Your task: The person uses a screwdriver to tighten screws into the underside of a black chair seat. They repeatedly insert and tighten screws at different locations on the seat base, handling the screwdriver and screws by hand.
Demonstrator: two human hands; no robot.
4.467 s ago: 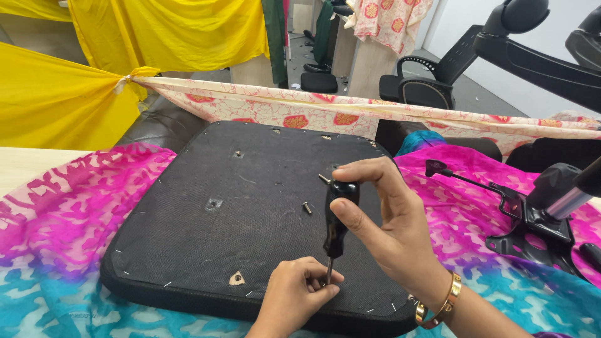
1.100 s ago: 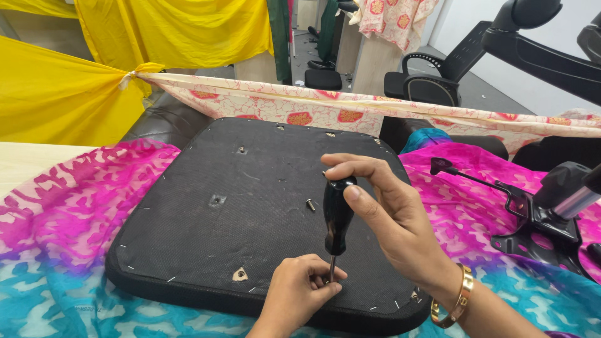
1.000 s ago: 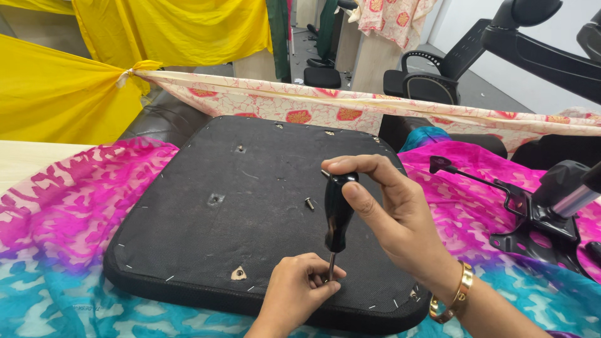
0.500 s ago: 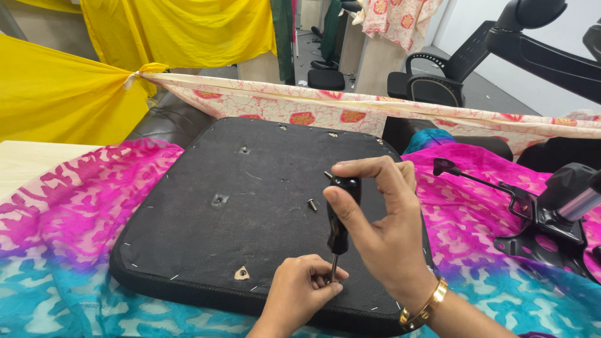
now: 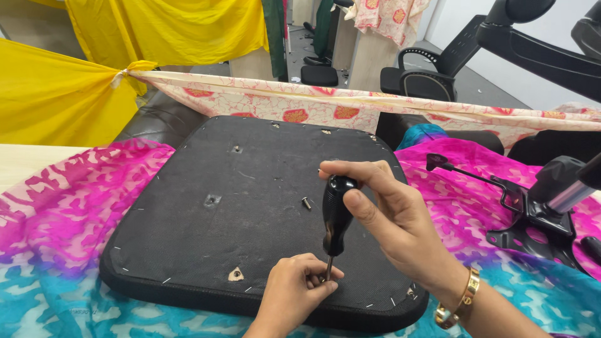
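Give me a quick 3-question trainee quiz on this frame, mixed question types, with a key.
1. True or false: the right hand grips the black handle of the screwdriver, held upright.
2. Where do the fingers of the left hand pinch?
A. the screwdriver's handle
B. its metal shaft, near the tip
C. the loose screw
3. Fill in: the loose screw lies on the black ____, left of the screwdriver's handle.

Key: 1 true. 2 B. 3 seat pad, which lies underside up on the pink and blue cloth.
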